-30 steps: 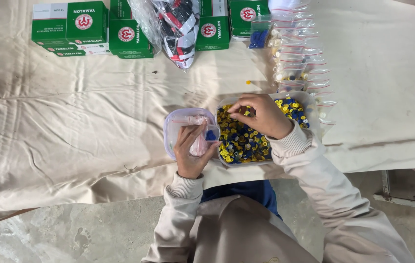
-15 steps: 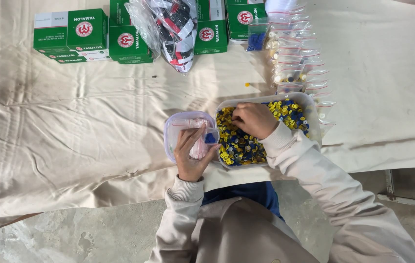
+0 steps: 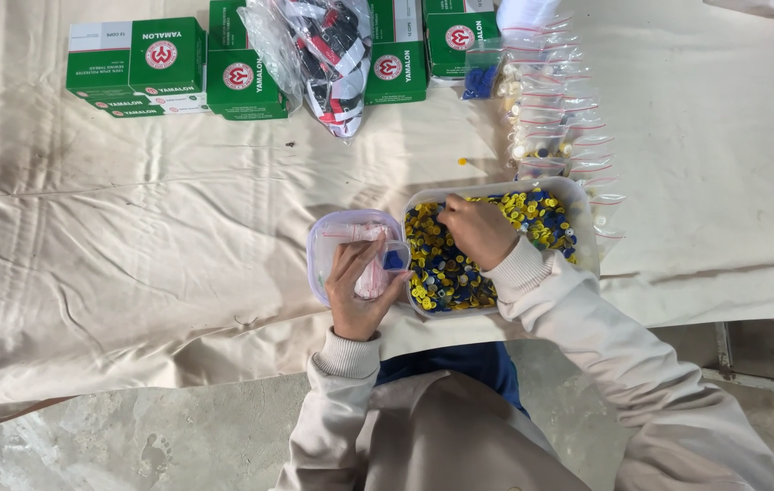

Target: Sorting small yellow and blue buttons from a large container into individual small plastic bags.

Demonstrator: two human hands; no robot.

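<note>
1. The left hand (image 3: pixel 359 291) is curled around a small clear bag (image 3: pixel 378 264) holding a blue piece, above a round lidded tub (image 3: pixel 328 238).
2. The right hand (image 3: pixel 478 232) is pressed, fingers bunched, into yellow and blue buttons (image 3: pixel 446 273); its grasp cannot be told.
3. The buttons are heaped in a white tray (image 3: pixel 578 195) beneath that hand.

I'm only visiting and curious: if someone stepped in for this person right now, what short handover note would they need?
Left hand: holds a small clear bag with blue pieces inside, over a round clear tub.
Right hand: down in the rectangular tray of yellow and blue buttons, fingers among them; what it grips cannot be seen.
Done: a row of filled small bags lies beyond the tray.
Left: the tray is still heaped with loose buttons.
Also there: green boxes at the far edge.
</note>
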